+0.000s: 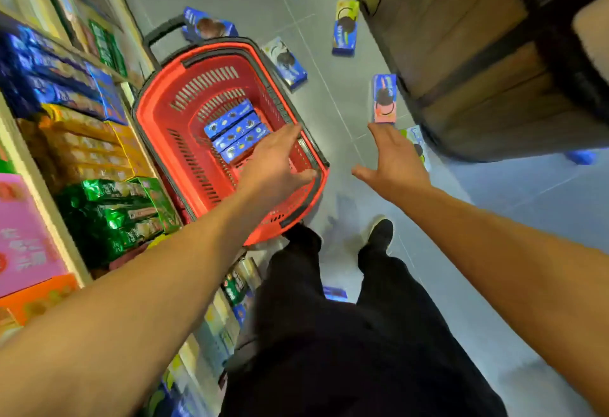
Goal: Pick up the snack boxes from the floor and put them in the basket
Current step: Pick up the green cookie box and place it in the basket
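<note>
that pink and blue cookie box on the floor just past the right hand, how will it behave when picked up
The pink and blue box lies flat on the smooth floor tiles, so it probably slides if nudged and will not roll. It looks like thin printed card: likely stiff, light, easily dented. The open right hand should span its narrow width.
</note>
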### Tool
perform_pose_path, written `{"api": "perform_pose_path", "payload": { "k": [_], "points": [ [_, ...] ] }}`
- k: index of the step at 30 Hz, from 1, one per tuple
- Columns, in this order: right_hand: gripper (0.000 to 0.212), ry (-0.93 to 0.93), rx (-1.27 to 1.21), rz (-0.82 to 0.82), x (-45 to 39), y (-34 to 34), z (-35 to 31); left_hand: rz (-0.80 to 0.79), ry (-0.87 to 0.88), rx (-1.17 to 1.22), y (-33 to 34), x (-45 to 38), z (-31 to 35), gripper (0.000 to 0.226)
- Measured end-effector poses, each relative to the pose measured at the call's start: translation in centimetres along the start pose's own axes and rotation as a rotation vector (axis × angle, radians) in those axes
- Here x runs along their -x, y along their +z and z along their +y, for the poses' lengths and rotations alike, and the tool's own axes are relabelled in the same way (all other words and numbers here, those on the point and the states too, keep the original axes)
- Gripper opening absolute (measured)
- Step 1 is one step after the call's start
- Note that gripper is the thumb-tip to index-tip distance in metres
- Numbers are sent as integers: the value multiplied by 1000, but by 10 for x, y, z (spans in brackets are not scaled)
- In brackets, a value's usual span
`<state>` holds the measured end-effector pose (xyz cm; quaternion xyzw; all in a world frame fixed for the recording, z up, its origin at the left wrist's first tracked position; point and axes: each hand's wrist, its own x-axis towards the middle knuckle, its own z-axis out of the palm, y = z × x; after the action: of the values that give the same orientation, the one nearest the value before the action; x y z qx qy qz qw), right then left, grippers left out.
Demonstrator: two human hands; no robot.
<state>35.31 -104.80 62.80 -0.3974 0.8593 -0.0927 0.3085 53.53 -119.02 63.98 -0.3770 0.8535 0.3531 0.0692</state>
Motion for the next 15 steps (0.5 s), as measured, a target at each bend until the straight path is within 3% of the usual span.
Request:
{"api": "perform_pose_path", "payload": {
  "k": [7, 15],
  "points": [
    [91, 255, -87, 44, 93, -37, 127, -197, 261, -156, 65, -12, 121, 97],
    [86, 413, -171, 109, 167, -53, 262, -277, 344, -241, 168, -18, 235, 93]
  ]
}}
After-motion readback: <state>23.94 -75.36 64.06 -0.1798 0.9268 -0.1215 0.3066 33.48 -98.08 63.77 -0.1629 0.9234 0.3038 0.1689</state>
